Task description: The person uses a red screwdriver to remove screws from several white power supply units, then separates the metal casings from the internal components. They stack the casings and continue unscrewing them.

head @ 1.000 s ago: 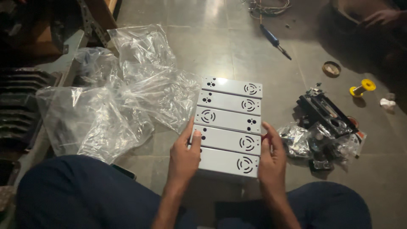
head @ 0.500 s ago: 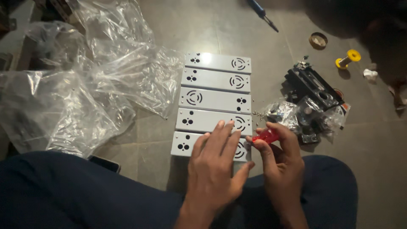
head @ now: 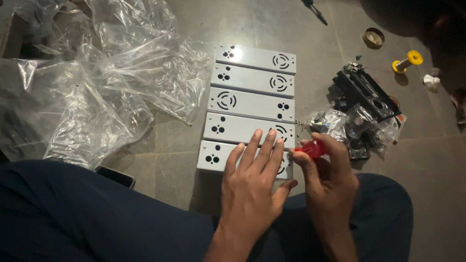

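Several pale grey metal panels with round holes and vent slots lie side by side in a row on the tiled floor; the nearest panel (head: 216, 156) is under my left hand (head: 252, 187), which rests flat on it with fingers spread, reaching onto the second panel (head: 233, 129). My right hand (head: 327, 174) is closed around a red-handled screwdriver (head: 312, 148), held at the right end of the nearest panels. The tool's tip is hidden behind my left fingers.
Crumpled clear plastic bags (head: 97, 82) cover the floor at left. A black metal part and small bagged pieces (head: 361, 104) lie right of the panels. A yellow spool (head: 407, 60), a tape roll (head: 374, 37) and a dark screwdriver (head: 315, 10) sit farther back. My knees frame the bottom.
A second ago both hands held the ends of the nearest panels. Since then my right hand has picked up the red screwdriver and my left hand has laid flat on the nearest panel.
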